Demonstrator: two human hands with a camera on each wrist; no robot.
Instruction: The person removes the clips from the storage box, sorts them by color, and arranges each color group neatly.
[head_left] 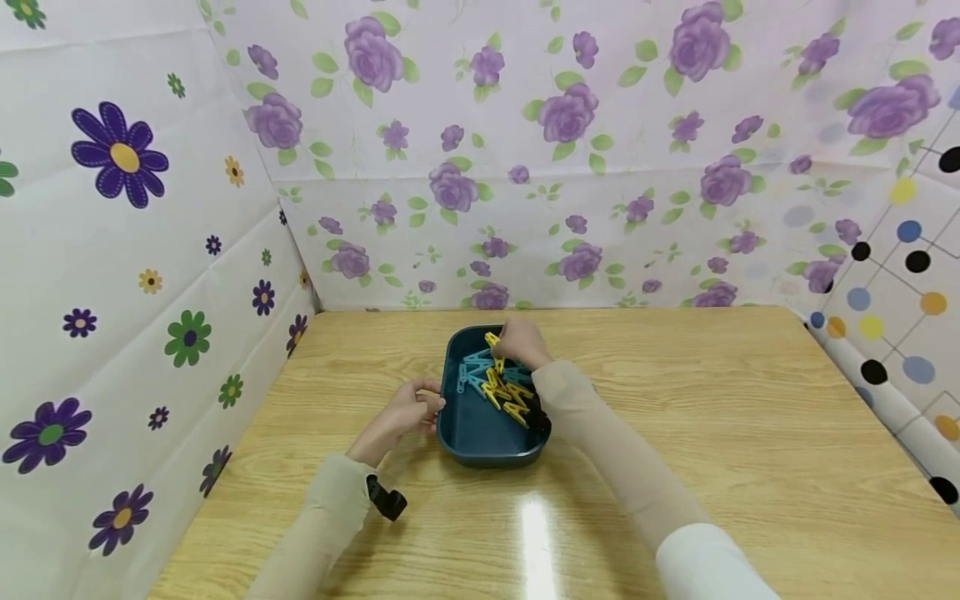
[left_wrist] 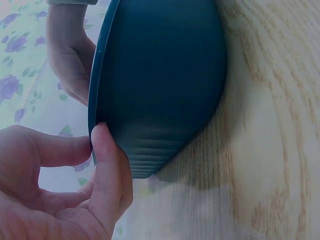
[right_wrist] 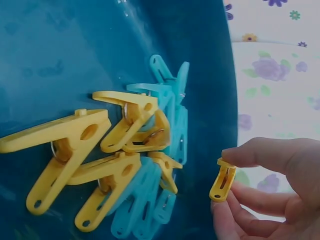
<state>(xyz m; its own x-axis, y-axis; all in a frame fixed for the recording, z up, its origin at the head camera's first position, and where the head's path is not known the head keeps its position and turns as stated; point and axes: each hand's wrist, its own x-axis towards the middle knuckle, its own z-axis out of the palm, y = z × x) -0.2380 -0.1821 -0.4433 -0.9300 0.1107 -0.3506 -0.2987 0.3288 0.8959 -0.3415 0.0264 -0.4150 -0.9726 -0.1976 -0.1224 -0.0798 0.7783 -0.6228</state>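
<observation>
A dark teal plastic basin [head_left: 480, 429] rests on the wooden table. Its left rim is pinched between the thumb and fingers of my left hand [head_left: 408, 408], as the left wrist view shows close up. Above the far part of the basin, my right hand [head_left: 523, 342] pinches a yellow clothespin [right_wrist: 223, 181] between thumb and fingers. Inside the basin lies a loose pile of yellow clothespins [right_wrist: 70, 145] and light blue clothespins [right_wrist: 175, 120]. In the right wrist view the held clothespin is apart from that pile.
The light wooden table [head_left: 720, 417] extends to both sides of the basin. A floral cloth [head_left: 562, 183] hangs behind its far edge, and patterned cloths hang at left and right. A black wrist camera [head_left: 386, 498] sits on the left wrist.
</observation>
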